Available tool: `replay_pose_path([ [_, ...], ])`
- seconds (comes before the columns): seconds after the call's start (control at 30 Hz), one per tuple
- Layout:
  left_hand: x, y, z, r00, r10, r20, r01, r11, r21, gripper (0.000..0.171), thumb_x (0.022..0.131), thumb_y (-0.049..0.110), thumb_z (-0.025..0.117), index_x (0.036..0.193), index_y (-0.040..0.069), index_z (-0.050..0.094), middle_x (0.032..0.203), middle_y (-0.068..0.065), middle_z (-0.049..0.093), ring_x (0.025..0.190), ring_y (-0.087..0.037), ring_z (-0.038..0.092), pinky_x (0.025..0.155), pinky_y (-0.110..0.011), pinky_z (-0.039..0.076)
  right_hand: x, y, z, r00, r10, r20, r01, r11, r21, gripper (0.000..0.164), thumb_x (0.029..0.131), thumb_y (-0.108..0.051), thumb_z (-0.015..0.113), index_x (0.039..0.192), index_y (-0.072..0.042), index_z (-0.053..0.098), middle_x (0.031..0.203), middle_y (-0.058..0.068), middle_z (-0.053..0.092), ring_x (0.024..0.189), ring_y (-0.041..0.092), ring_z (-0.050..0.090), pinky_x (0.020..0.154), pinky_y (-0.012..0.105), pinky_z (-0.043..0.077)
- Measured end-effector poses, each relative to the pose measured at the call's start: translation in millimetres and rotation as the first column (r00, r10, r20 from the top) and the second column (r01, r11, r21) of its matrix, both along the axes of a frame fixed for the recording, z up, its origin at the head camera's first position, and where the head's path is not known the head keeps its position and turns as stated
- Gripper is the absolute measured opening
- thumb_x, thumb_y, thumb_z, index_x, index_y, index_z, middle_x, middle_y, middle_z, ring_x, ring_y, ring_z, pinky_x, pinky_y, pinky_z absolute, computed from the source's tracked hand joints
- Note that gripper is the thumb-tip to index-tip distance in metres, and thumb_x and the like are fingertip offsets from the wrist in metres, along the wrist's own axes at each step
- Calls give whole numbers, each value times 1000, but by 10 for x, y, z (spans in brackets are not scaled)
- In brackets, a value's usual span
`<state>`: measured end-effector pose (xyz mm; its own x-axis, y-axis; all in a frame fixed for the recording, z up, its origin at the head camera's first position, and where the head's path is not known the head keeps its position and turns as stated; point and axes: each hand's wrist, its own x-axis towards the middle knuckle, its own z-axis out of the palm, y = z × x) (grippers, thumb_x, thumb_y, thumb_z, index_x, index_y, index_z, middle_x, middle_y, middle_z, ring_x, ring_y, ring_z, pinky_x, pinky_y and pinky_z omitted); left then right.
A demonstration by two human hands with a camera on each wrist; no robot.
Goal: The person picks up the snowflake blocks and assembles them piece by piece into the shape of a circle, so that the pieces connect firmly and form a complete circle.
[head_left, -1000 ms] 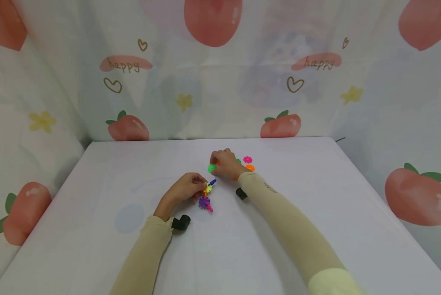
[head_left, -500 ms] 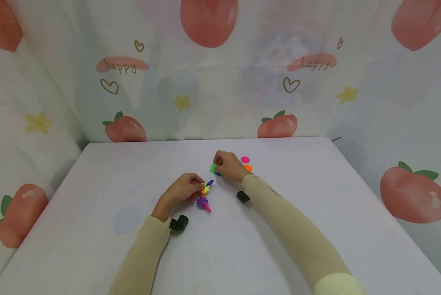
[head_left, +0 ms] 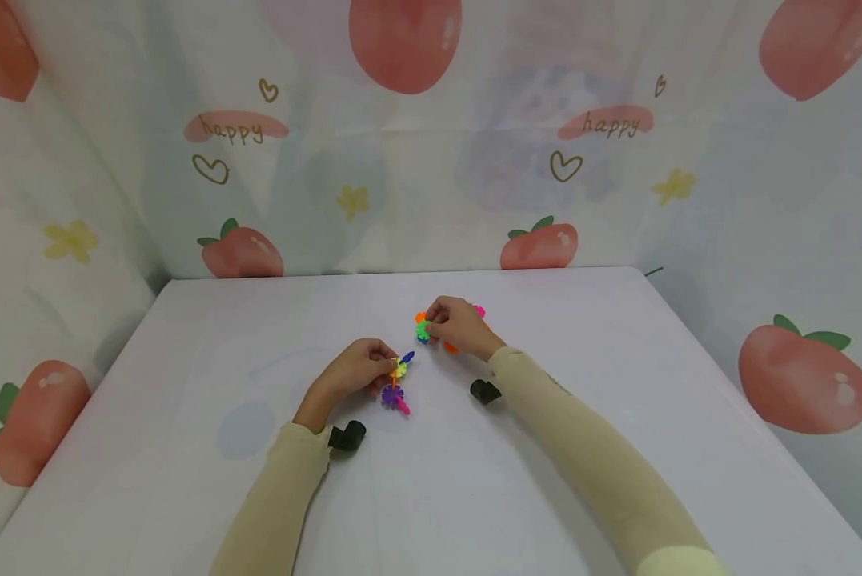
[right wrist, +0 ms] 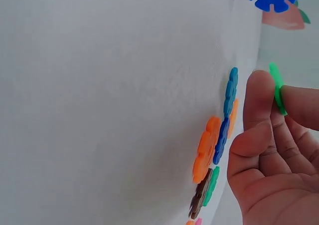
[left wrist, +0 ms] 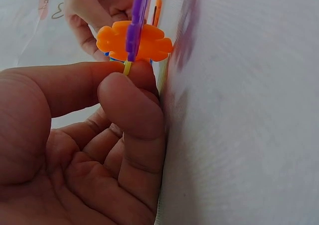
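Observation:
In the head view my left hand [head_left: 351, 374] pinches a yellow snowflake disc [head_left: 400, 369], part of a small joined chain. That chain also has a blue disc [head_left: 408, 357], an orange disc [left wrist: 152, 43], a purple disc [head_left: 391, 396] and a pink disc [head_left: 403, 407]. In the left wrist view thumb and finger hide most of the yellow piece. My right hand [head_left: 463, 326] pinches a green snowflake disc [right wrist: 277, 90] between thumb and finger, just off the table. It is farther back and to the right of the chain.
Several loose discs lie near my right hand: a large-looking orange disc [right wrist: 206, 150], a light blue disc [right wrist: 231, 92], a dark blue disc [right wrist: 221, 141] and a brown disc [right wrist: 200, 195]. The white table [head_left: 567, 464] ends at a printed curtain [head_left: 402, 176].
My right hand has taken the green disc and shifted slightly right with it, uncovering an orange disc. My left hand keeps its pinch on the chain, nearly still.

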<state>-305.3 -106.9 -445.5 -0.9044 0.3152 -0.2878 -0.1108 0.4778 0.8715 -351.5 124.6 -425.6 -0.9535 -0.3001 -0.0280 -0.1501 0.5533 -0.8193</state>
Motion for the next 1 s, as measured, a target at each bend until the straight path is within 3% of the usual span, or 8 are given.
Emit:
replay_pose_path([
  [0.2,-3,-19,-2,1000,-11,-7,11,1000,15,18,108,14,64,120,0,67,89,-10,67,69,-19,58,62,-25,53,73,16,-20,999,13,39,-11,998,-68,18,101,-3,67,118,-2,73,96,10,73,83,22,72,70,27,51],
  [0.5,8,-19,7,1000,-16,0,16,999,36,19,109,13,63,122,-1,66,90,-10,67,70,-20,58,64,-26,53,158,41,-40,997,9,81,-1,996,-94,18,101,-4,70,117,-3,76,98,9,73,80,21,69,72,28,52],
  [1.0,-3,-22,3,999,-35,0,35,998,43,18,109,12,63,121,-1,65,90,-10,66,70,-20,58,65,-26,53,268,59,-24,993,96,70,-88,990,-108,22,102,-8,70,121,-3,78,101,6,76,82,23,65,74,30,49],
])
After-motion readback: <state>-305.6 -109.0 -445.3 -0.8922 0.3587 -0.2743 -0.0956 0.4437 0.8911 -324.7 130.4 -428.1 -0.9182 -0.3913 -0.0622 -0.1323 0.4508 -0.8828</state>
